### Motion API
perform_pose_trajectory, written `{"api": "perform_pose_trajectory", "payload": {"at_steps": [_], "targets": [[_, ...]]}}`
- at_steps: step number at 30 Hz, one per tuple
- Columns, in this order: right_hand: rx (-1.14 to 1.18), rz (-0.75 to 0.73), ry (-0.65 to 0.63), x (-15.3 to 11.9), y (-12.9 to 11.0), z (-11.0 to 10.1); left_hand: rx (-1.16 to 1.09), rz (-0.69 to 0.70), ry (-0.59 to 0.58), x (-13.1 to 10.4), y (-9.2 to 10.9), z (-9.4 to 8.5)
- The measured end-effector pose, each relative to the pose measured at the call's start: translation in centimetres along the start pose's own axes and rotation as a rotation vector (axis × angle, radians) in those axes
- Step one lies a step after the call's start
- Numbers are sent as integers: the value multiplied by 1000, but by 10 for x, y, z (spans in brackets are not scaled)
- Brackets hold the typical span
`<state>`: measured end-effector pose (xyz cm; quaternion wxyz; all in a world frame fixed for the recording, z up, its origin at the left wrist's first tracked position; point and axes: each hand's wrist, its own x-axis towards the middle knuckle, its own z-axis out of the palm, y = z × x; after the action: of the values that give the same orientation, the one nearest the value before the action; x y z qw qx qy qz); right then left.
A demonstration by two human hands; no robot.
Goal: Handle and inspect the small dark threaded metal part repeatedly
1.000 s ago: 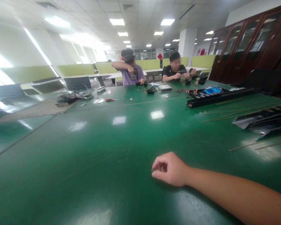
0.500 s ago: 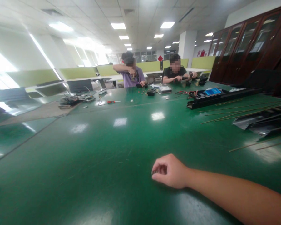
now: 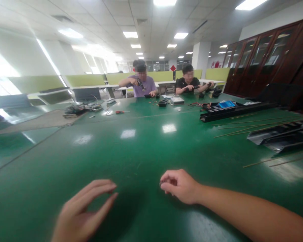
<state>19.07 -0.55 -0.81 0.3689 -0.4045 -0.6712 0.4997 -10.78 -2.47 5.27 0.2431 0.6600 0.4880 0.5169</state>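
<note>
My right hand (image 3: 179,186) is curled above the green table (image 3: 141,148), its fingers and thumb closed round a small dark thing (image 3: 162,183). Only an edge of that thing shows, so its kind is unclear. To the left, my left hand (image 3: 88,208) reaches in from the bottom edge, slightly blurred. Its fingers are stretched out, with a narrow gap between fingertips and thumb, and I see nothing held there. The two hands are apart, with bare green tabletop between them.
Black metal channels (image 3: 282,139) and thin brass-coloured rods (image 3: 242,131) lie at the right. A longer black channel (image 3: 224,112) carries a blue item (image 3: 227,104). Farther off are a red-handled screwdriver (image 3: 121,112) and a cloth (image 3: 40,121). Two people (image 3: 142,84) work across the table.
My left hand has come into view from the bottom left. My right hand stays closed and has shifted slightly left. Across the table, the person in purple has lowered an arm.
</note>
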Motion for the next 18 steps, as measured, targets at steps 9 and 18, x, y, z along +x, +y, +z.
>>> {"api": "perform_pose_trajectory", "payload": {"at_steps": [9, 18], "targets": [[392, 80, -233, 2, 1, -5, 48, 326, -608, 8, 22, 98], [500, 243, -314, 5, 9, -7, -51, -25, -259, 12, 16, 40]]}}
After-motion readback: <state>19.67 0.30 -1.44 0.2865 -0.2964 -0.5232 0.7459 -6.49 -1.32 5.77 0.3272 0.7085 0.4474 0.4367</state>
